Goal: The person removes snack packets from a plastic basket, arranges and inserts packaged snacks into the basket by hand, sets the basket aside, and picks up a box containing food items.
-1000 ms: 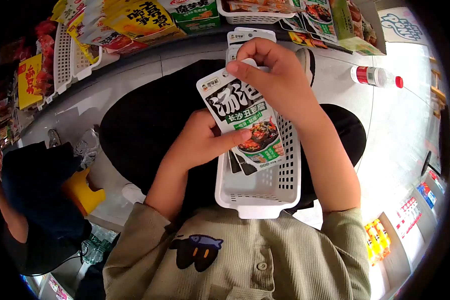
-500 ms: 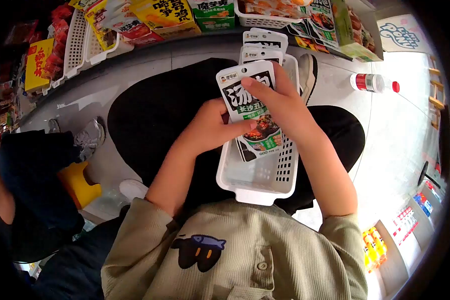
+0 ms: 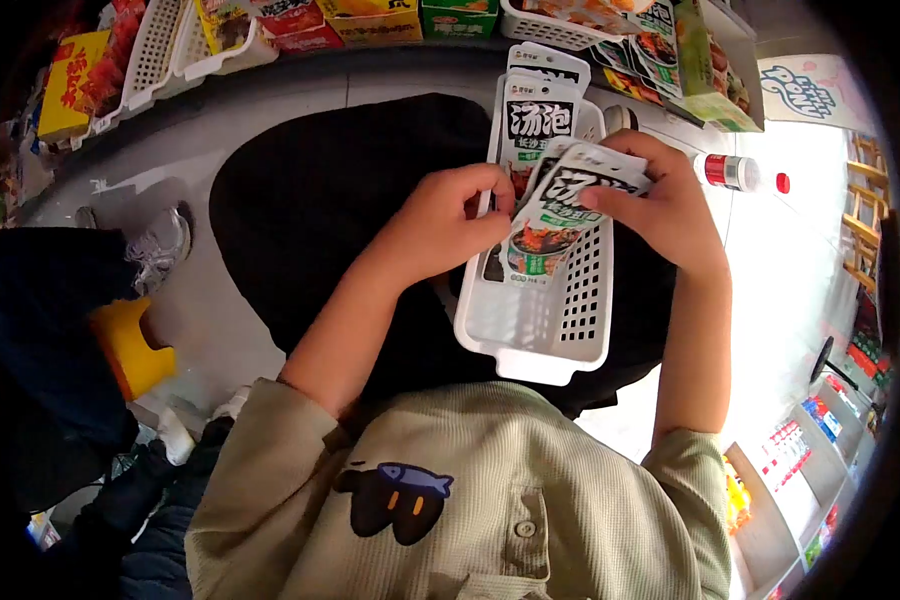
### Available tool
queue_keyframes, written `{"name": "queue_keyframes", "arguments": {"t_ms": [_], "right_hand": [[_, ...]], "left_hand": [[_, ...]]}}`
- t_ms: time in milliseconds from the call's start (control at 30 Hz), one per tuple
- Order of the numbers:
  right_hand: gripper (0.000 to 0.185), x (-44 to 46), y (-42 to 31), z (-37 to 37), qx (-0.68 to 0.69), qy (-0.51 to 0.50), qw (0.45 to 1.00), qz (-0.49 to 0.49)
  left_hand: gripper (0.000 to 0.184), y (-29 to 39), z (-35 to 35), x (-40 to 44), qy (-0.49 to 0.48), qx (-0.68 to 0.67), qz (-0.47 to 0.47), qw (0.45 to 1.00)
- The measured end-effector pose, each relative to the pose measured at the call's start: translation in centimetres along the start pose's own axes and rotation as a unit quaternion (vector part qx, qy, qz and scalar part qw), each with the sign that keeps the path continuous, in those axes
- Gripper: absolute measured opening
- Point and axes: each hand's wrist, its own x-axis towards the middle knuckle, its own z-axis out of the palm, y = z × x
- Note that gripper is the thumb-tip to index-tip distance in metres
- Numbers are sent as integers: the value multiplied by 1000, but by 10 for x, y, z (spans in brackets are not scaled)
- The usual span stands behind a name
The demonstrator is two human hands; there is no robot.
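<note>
Leaning to the right over the white basket (image 3: pixel 515 310), a fanned bunch of packets (image 3: pixel 545 240) is gripped in the right hand (image 3: pixel 675 200), while other packets (image 3: pixel 538 122) already stand at the basket's far end; the work appears partway, the held bunch being still apart from that group. The left hand (image 3: pixel 442 228) curls beside the bunch's left edge, its hold unclear; compared with half a second earlier, its thumb no longer crosses the packet front, and the bunch tilts rightward instead of leftward.
</note>
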Motion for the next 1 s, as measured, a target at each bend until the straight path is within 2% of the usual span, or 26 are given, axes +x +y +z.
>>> {"name": "queue_keyframes", "arguments": {"t_ms": [67, 133, 300, 400, 467, 533, 600, 733, 867, 933, 1000], "right_hand": [[27, -4, -1, -6, -30, 2, 999, -14], [25, -7, -6, -9, -41, 37, 998, 13], [23, -10, -10, -5, -115, -15, 993, -18], [29, -12, -25, 13, -167, 24, 986, -4], [37, -12, -31, 17, -354, -6, 931, -94], [41, -8, -39, 25, -366, -27, 927, -74], [40, -3, -42, 29, -443, -28, 892, -83], [39, 13, -29, 30, -454, -32, 884, -103], [38, 31, -11, 25, -447, 32, 876, -175], [39, 39, -7, 22, -453, 57, 882, -122], [41, 43, -4, 23, -444, 61, 886, -116]], "left_hand": [[6, -8, 2, 2, 16, -14, 43, 999], [5, -9, 2, 1, 15, -12, 40, 999], [4, -11, 4, 0, 20, -2, 51, 998], [4, -8, 4, -1, 25, 1, 49, 998], [5, -6, 5, -1, 44, -9, 54, 998], [5, -8, 6, -1, 46, -5, 59, 997], [6, -8, 6, -1, 47, -1, 64, 997], [6, -5, 6, -3, 44, -1, 48, 998], [7, -8, 6, -2, 46, 24, 69, 996], [8, -8, 5, -2, 43, 17, 72, 996], [8, -7, 5, -1, 37, 10, 76, 996]]}}
